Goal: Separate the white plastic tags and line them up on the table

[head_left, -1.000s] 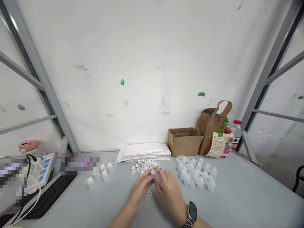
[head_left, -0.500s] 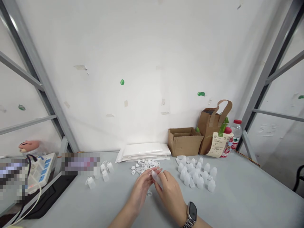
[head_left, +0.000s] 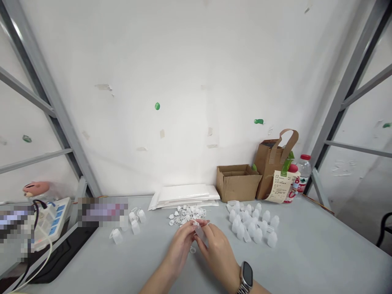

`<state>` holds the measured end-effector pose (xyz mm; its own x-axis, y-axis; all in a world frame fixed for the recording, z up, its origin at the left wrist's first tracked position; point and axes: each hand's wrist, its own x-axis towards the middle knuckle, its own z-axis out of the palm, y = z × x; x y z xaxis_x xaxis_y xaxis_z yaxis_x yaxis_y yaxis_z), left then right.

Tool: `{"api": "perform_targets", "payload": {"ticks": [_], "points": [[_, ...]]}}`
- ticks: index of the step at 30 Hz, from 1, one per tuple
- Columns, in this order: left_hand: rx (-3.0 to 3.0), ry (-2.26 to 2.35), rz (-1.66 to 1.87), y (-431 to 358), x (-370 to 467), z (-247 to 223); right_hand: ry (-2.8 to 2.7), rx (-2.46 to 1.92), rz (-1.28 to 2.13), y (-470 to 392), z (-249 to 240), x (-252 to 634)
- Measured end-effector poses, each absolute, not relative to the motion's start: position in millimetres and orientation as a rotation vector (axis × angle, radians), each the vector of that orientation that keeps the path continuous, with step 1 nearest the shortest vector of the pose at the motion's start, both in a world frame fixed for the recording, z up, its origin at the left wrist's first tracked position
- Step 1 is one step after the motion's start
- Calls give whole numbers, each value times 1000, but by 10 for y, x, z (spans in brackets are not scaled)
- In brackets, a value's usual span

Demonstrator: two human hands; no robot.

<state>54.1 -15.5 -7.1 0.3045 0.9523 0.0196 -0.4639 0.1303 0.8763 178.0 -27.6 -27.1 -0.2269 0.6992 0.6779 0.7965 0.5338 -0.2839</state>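
Both of my hands meet over the middle of the table around a small translucent plastic bottle. My left hand has its fingers closed at the bottle's top end, where a bit of white cap shows. My right hand grips the bottle's body from the right side. Just behind my fingertips lies a heap of small white caps with loops. One loose white ring-shaped piece rests on the table below my hands. To the right stand several bottles without caps; at the left are several capped bottles.
Flat white packets lie against the wall. A cardboard box, a brown paper bag and a red-capped water bottle stand at the back right. A power strip with cables is at the left.
The bottle between my hands has turned more upright, and its white cap end is now drawn in close to my left fingertips. Both hands stay in nearly the same place.
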Motion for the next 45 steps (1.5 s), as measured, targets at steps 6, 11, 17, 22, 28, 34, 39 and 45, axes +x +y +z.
{"api": "perform_targets", "payload": {"ticks": [6,11,17,22,28,34,39,45], "points": [[896,675,1137,-167,541,-51,-1956,-1214,-141,-296,-236,1767],[846,646,1115,-166,538,-61,-1934,-1204,-202,-300,-198,1768],[847,668,1141,-230,595,-25,-1889,-1187,-357,-271,-216,1771],[925,759,1217,-266,625,51,-1901,-1184,-340,-277,-246,1758],[875,779,1259,-206,587,35,-1924,-1189,-84,-310,-282,1743],[877,686,1195,-185,540,-17,-1844,-1248,50,-284,-320,1751],[823,695,1164,-193,542,-13,-1865,-1270,-48,-277,-329,1739],[784,692,1217,-224,609,9,-1915,-1221,-320,-300,-258,1736]]}}
